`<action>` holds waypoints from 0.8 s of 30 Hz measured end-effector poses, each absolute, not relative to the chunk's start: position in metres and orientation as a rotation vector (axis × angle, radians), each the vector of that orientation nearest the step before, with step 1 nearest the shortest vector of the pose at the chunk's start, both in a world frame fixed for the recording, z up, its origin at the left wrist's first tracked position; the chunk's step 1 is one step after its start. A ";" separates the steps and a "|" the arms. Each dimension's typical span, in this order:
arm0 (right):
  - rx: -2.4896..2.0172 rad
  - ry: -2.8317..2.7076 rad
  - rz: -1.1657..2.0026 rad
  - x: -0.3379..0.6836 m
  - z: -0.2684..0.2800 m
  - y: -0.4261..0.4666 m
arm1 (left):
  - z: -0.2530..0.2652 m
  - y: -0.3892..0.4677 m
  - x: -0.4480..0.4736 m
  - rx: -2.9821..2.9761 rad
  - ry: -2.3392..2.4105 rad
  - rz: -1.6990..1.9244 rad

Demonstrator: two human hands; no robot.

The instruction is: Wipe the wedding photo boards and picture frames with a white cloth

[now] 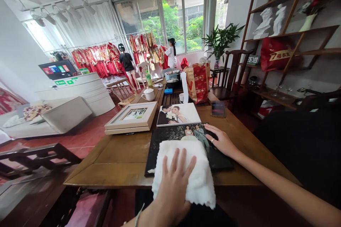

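A: Grip status, quick?
B: L hand (176,177) lies flat, fingers spread wide, on top of a white cloth (202,181). R hand (221,142) is stretched out too, fingers parted, on the dark photo panel (172,134) at its far R corner. Can't tell if tips curl over the edge.
A: Panel's where, exactly?
B: Flat on the wooden table (119,156), near side. Cloth covers its lower middle & hangs past the table edge. Printed couple shows up top, b/w cloth & R hand.
A: What's next to it?
B: Pale photo print (190,115) just beyond; can't tell if they touch. Light-wood picture frame (153,113) is to the L.
A: Farther out?
B: White lidded cup (149,94), blue box (168,91), tall red-&-tan paper bag (198,83). At the back, 2 ppl: one in a dark top (125,60), one in a white top (172,56), by red garments (96,58) on a rail. Wall shelves w/ white statues (266,21) on the R.
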State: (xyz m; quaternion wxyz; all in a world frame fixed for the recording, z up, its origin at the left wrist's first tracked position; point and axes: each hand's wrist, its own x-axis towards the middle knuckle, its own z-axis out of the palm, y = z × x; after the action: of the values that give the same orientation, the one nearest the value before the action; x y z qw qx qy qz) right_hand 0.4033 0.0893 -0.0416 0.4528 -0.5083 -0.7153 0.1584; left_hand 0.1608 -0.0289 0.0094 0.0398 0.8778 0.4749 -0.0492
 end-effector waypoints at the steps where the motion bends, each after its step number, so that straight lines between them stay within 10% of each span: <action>1: -1.257 -1.769 0.391 0.403 -0.041 0.089 | 0.010 -0.026 0.162 2.691 1.445 -0.147; 13: -1.267 -1.782 0.411 0.404 -0.040 0.089 | 0.035 0.077 0.206 2.640 1.683 -0.058; 24: -1.234 -1.722 0.478 0.405 -0.045 0.094 | 0.010 -0.010 0.201 2.776 1.389 -0.052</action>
State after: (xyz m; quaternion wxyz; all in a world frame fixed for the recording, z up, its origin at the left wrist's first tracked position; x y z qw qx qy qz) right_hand 0.4052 0.0938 -0.0454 0.4663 -0.5026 -0.7014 0.1948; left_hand 0.2006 -0.0096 0.0097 0.0183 0.8940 0.4473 -0.0167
